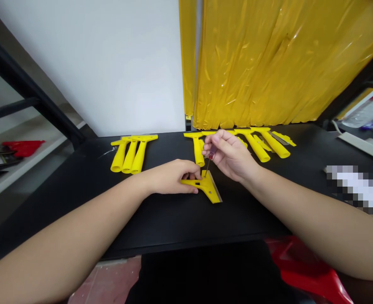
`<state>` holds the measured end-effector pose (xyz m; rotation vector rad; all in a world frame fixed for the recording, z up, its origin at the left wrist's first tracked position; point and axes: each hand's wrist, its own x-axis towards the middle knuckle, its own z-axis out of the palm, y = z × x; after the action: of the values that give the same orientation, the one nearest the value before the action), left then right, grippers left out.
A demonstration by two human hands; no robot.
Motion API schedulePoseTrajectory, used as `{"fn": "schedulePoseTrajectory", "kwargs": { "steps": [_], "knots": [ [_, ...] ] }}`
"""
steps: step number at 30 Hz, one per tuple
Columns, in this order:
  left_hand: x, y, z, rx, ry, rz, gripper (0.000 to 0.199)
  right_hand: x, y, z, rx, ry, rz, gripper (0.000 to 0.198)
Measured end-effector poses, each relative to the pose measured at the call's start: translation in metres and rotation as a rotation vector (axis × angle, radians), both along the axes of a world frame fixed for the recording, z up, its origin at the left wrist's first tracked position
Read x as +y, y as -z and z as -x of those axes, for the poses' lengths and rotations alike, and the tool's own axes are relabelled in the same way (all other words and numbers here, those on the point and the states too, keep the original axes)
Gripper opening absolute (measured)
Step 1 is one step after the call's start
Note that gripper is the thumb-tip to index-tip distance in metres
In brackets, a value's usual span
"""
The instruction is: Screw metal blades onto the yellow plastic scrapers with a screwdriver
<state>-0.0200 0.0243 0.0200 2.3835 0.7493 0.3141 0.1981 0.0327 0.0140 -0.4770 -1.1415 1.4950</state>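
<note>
My left hand (178, 177) grips the handle side of a yellow scraper (209, 188), which lies on the black table with its metal blade edge facing right. Above it, my right hand (229, 154) is closed around a small screwdriver (211, 156) with a dark reddish handle. The thin shaft points down, and its tip meets the scraper head near a screw hole at the upper end. A second hole shows lower on the head. Part of the scraper's handle is hidden under my left fingers.
Three yellow scraper handles (128, 156) lie together at the back left of the black table (161, 219). Several more yellow scraper parts (277, 143) lie along the back right. Behind stand a white panel (126, 67) and yellow plastic sheeting (268, 63). Below right is a red stool (313, 274).
</note>
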Motion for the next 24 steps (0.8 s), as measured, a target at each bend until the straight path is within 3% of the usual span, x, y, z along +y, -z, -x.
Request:
{"fn": "schedulePoseTrajectory", "kwargs": {
  "steps": [7,11,16,24],
  "knots": [
    [0.001,0.003,0.001,-0.034,-0.015,0.078,0.022,0.004,-0.003,-0.004,-0.028,-0.191,0.076,0.033],
    [0.002,0.003,0.001,-0.016,-0.028,0.096,0.025,-0.002,-0.004,0.003,0.126,-0.193,0.174,0.035],
    [0.003,0.005,0.003,0.020,-0.059,0.119,0.033,-0.003,-0.001,0.006,0.090,-0.131,0.110,0.039],
    [0.002,0.003,0.003,0.063,-0.062,0.102,0.042,-0.002,-0.003,0.002,0.075,-0.267,0.178,0.037]
  ]
}}
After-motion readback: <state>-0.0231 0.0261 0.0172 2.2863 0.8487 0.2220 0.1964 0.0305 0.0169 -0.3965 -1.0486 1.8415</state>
